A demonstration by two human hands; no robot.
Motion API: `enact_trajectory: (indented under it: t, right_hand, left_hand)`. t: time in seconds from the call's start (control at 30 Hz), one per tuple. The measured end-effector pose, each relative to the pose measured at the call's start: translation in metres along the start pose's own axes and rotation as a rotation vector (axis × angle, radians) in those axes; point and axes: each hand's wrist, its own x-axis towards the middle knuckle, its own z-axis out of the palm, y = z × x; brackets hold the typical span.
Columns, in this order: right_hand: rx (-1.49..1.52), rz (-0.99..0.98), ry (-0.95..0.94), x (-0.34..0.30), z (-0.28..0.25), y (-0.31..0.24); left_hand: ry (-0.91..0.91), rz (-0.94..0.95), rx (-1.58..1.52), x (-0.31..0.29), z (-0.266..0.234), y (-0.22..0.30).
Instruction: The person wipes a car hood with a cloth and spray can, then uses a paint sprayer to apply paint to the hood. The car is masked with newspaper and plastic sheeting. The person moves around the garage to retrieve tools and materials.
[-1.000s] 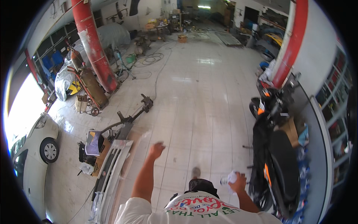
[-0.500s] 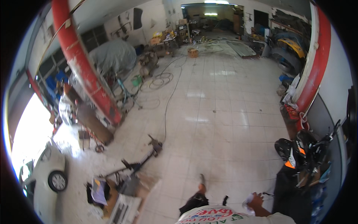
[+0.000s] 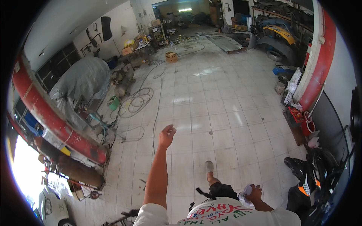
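- My right hand grasps a whitish object, perhaps a small container; its far part is hidden by my fingers, and I cannot tell what is inside.
- That object sits low at my right side, near my white shirt.
- A cardboard box stands on the tiled floor well ahead of me; its contents are too small to make out.
- A green tub is off to my left, and a red bucket stands by the right wall; I cannot see into either.
- My left arm stretches forward over the floor, elbow nearly straight.
- My left hand is relaxed and free of any load, fingers loosely bent, well apart from the box.
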Motion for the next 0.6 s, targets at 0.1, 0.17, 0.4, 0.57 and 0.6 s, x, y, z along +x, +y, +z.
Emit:
enact_trajectory:
  t: [0.1,0.17,0.4,0.57,0.6]
  right_hand:
    - [-0.068,-0.102,-0.093,0.104,-0.005,-0.096]
    - [-0.139,-0.217,-0.163,0.180,-0.031,-0.182]
    - [-0.237,-0.375,-0.107,0.421,-0.154,-0.459]
    - [-0.188,-0.333,0.050,0.596,-0.201,-0.644]
    - [-0.178,-0.301,0.071,0.624,-0.211,-0.677]
  left_hand:
    - [-0.070,-0.053,0.265,0.086,-0.030,-0.054]
    - [-0.120,-0.211,0.544,0.093,-0.056,-0.178]
    - [-0.680,-1.257,0.566,-0.080,-0.084,-0.297]
    - [-0.566,-1.476,0.406,0.038,-0.081,-0.369]
    - [-0.577,-1.478,0.396,0.076,-0.078,-0.393]
